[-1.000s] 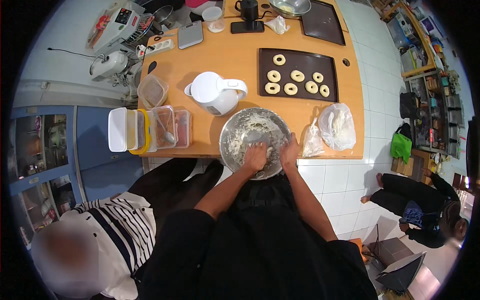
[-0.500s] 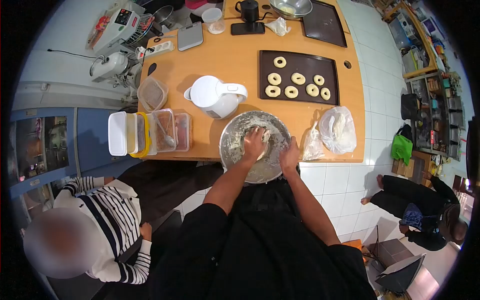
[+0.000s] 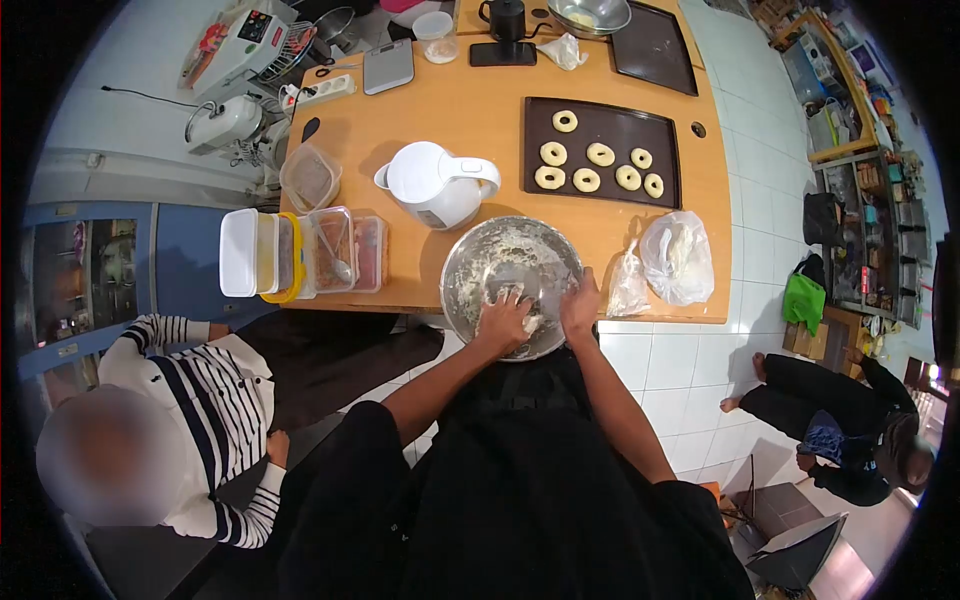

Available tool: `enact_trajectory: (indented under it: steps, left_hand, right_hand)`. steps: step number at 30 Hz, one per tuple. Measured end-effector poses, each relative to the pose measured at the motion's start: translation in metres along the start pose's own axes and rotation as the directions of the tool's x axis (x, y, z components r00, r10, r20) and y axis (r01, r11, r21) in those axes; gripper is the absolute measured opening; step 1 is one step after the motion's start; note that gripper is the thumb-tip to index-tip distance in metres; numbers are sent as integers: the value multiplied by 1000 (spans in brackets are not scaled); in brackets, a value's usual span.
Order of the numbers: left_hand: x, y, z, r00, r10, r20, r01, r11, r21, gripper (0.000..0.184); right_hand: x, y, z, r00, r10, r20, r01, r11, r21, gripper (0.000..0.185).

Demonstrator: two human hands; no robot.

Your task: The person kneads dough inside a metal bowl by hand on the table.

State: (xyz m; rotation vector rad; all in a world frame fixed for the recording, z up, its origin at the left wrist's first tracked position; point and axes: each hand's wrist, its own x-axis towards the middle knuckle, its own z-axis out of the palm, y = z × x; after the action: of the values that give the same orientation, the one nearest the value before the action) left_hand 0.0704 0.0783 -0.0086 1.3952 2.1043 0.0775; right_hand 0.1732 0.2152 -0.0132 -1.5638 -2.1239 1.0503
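Observation:
A steel mixing bowl (image 3: 462, 270) with flour and dough smeared over its inside stands at the table's front edge. Inside it, my left hand (image 3: 503, 322) presses down on pale dough (image 3: 531, 322), with its fingers spread and flour on them. My right hand (image 3: 580, 305) grips the bowl's right rim. Just behind the bowl is a white kettle (image 3: 432, 185). To the right of the bowl lie a small bag of white powder (image 3: 629, 285) and a larger clear plastic bag (image 3: 678, 258).
A dark tray (image 3: 626, 120) holds several dough rings. Plastic containers (image 3: 330, 250) stand at the table's left front. A grey scale (image 3: 388, 67) lies farther back. One person in stripes (image 3: 210, 410) sits at the left; another person (image 3: 830, 420) is at the far right.
My left hand has moved from the middle of the bowl toward its near side, and its fingers have spread. My right hand stays on the rim. The striped person has leaned back leftward.

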Motion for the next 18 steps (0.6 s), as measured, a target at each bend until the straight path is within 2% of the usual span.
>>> enact_trajectory:
  steps: [2,4,5,11,14,17,18]
  left_hand:
    - [-13,-5,-2,998,-18,62,18,1000,4,61]
    - [-27,-5,-8,991,-56,124,57,998,-3,61]
    - [-27,-7,-13,952,-83,296,106,992,-63,63]
    - [-4,-26,-34,901,-14,434,153,945,-288,53]
    - [-7,-27,-21,990,-89,112,122,930,-347,49]
    - [-32,-5,-36,983,-133,-124,91,950,-298,50]
    - [-34,-4,-34,989,-120,-87,95,963,-250,52]
  right_hand:
    - [-2,-5,-2,999,35,17,-35,999,27,25]
    - [-4,-1,2,999,-32,-33,32,999,11,27]
    - [-4,1,3,996,-68,-57,68,998,2,27]
    - [0,6,4,994,-102,-46,103,994,22,27]
    - [5,10,2,994,-95,-56,94,995,-22,28]
    - [5,3,-2,996,-57,-69,56,998,-13,26]
    - [4,2,-3,996,-72,-58,71,997,-13,25]
